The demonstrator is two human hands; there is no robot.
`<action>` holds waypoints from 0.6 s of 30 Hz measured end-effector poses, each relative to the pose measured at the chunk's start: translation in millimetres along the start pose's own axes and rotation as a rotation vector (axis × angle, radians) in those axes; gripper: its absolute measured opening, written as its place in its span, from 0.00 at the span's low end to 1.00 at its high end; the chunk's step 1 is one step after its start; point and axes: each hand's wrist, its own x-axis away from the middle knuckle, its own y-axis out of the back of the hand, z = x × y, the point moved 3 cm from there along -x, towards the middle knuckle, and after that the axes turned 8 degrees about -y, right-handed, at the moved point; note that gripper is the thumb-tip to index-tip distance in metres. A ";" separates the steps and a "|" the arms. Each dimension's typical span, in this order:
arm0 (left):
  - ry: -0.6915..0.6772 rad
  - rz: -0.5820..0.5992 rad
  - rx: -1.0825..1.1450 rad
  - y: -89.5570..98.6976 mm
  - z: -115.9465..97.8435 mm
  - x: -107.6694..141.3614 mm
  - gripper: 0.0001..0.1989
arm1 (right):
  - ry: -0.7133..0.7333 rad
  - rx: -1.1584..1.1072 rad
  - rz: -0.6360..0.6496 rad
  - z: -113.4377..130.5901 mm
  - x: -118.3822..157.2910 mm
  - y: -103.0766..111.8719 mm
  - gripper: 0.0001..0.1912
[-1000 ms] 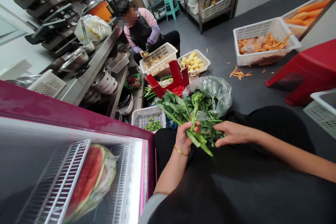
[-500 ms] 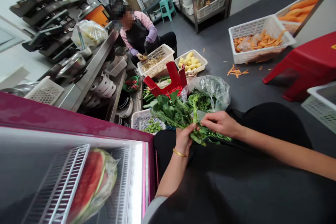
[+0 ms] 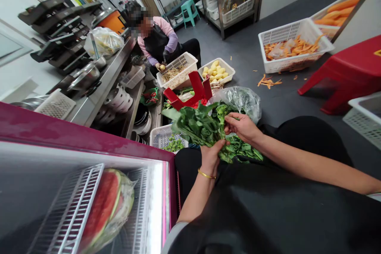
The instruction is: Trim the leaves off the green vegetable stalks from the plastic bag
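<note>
My left hand (image 3: 210, 155), with a gold bangle on the wrist, is closed around a bunch of leafy broccoli stems (image 3: 195, 125) above my lap. One stem stands upright there, topped by a small green floret (image 3: 222, 111). Just below that floret, the thumb and fingers of my right hand (image 3: 242, 126) pinch the stem. More loose greens (image 3: 244, 149) lie underneath my hands. Behind them is a clear plastic bag (image 3: 251, 101) with greens in it. To the left, a white basket (image 3: 156, 138) holds small green pieces.
An overturned red stool (image 3: 195, 83) lies ahead. Beyond it a co-worker (image 3: 160, 37) handles a potato over a white crate (image 3: 190, 63). Peeled potatoes (image 3: 218, 72) sit beside that. An open fridge (image 3: 89, 152) with watermelon is at left; a red stool (image 3: 354, 71) stands at right.
My right hand has moved up and left, from beside the stem onto it below the floret. My left hand keeps its grip on the bunch, which has shifted slightly.
</note>
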 end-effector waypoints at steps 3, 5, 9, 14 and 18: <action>0.072 -0.080 0.079 -1.7 -4.7 -3.2 0.14 | 0.207 0.487 0.002 0.2 22.0 5.5 0.18; 0.092 -0.099 0.126 -0.1 -7.7 -8.6 0.13 | 0.279 0.891 0.116 -4.8 36.8 11.0 0.16; 0.280 0.059 0.218 2.1 -4.1 -14.4 0.13 | 0.094 0.971 0.376 -2.1 42.2 29.7 0.16; 0.216 0.076 0.171 -2.0 0.4 -7.9 0.13 | 0.014 0.505 0.151 31.3 13.8 26.6 0.21; 0.100 -0.017 0.058 -10.0 1.6 -0.8 0.13 | 0.164 0.654 -0.058 29.1 1.1 7.9 0.21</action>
